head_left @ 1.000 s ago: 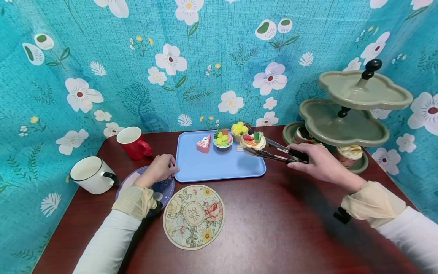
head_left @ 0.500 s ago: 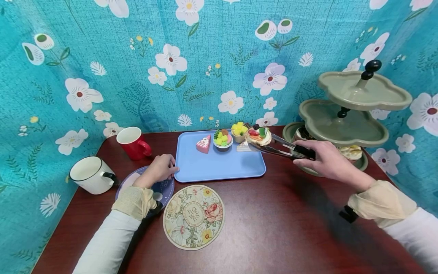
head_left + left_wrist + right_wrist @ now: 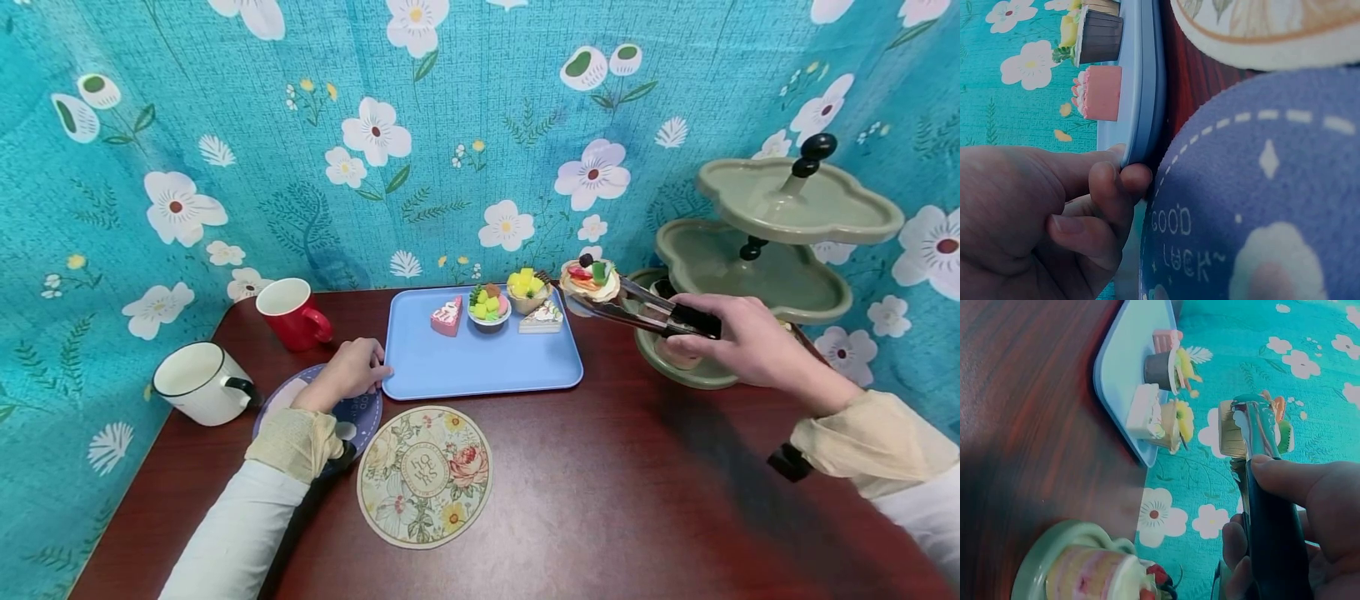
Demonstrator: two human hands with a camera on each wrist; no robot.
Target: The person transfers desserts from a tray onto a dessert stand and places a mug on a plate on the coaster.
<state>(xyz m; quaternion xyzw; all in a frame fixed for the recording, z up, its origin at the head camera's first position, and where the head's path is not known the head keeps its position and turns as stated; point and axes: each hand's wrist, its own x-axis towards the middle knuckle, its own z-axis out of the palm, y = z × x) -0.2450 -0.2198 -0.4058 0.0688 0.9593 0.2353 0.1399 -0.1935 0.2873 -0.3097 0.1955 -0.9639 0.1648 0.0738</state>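
Note:
My left hand (image 3: 351,367) pinches the left rim of the blue tray (image 3: 480,362), thumb on top and a finger below, as the left wrist view shows. My right hand (image 3: 750,340) grips black-handled metal tongs (image 3: 651,312). Between the tongs' tips is a fruit-topped cream cupcake (image 3: 591,282), held in the air just past the tray's right end. On the tray stand a pink cake slice (image 3: 447,317), a dark-cupped fruit cupcake (image 3: 488,310), a yellow-topped cupcake (image 3: 528,290) and a white cake slice (image 3: 541,318).
A green tiered stand (image 3: 757,265) rises at the right, with cakes on its lowest tier, partly hidden by my right hand. At the left are a red mug (image 3: 291,315), a white mug (image 3: 201,385), a purple round mat (image 3: 367,417) and a floral round mat (image 3: 426,477).
My right hand has moved right with the tongs and the cupcake, from over the tray to beyond its right end. The white cake slice is now uncovered. My left hand stays put.

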